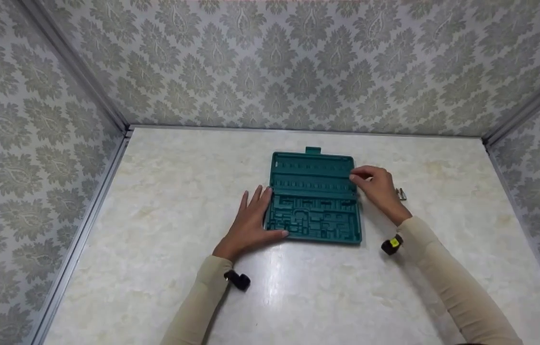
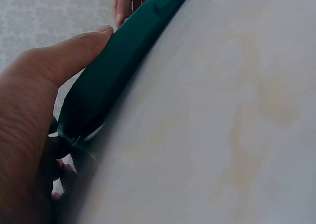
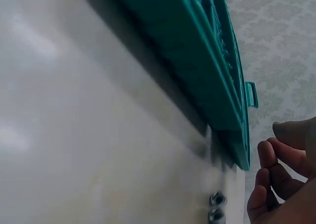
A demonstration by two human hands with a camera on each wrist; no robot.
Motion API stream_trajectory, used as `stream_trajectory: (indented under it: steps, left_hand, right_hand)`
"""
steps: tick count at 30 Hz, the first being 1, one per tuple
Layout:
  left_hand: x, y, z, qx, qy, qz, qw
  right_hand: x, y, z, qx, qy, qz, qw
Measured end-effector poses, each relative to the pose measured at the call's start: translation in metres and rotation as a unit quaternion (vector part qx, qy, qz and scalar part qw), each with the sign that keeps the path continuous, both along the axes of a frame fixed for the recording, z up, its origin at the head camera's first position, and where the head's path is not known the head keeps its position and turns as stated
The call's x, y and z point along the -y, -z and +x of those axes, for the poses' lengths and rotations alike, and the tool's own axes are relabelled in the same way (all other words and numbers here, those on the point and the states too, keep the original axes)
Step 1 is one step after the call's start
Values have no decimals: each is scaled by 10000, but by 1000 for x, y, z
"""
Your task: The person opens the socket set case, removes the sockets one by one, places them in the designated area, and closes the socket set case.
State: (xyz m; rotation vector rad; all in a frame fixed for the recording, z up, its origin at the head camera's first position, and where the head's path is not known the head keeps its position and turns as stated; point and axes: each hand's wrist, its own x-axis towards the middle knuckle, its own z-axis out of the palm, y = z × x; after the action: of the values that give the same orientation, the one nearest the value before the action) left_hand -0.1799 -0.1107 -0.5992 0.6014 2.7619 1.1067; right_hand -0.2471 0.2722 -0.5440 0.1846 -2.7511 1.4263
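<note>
An opened green plastic tool case with moulded slots lies on the table. My left hand rests at its near left corner, thumb on the near rim and fairly straight fingers along the left side. In the left wrist view, that thumb lies against the rim of the case. My right hand hovers at the right edge of the lid. The right wrist view shows its fingers loosely bent, with nothing visible between them and the thumb. Small metal sockets stand on the table near the right hand.
The pale marbled table extends around the case. Patterned wall panels rise behind it and at both sides. A latch tab sticks out from the lid's far edge.
</note>
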Motion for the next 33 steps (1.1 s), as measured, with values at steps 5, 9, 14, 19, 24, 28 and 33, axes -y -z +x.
stream_trajectory:
  steps: [5, 9, 14, 19, 24, 28, 33]
  left_hand:
    - [0, -1, 0, -44, -19, -78, 10000]
    - [0, -2, 1, 5, -74, -91, 9999]
    - [0, -2, 2, 131, -153, -44, 9998]
    - [0, -2, 3, 116, -109, 47, 9999]
    - [0, -2, 3, 116, -97, 24, 9999]
    - [0, 0, 2, 134, -42, 2, 9999]
    - [1, 1, 0, 17, 21, 27, 10000]
  right_hand:
    - [19, -4, -11, -7, -376, -81, 9993]
    - [35, -4, -19, 34, -641, -131, 9979]
    - [55, -4, -30, 44, -827, -235, 9963]
    - [76, -3, -41, -91, -977, -295, 9947]
    - [97, -1, -48, -124, -1225, -353, 9918]
    - [110, 1, -53, -129, -1370, -313, 9900]
    - [126, 2, -61, -285, -1494, -262, 9880]
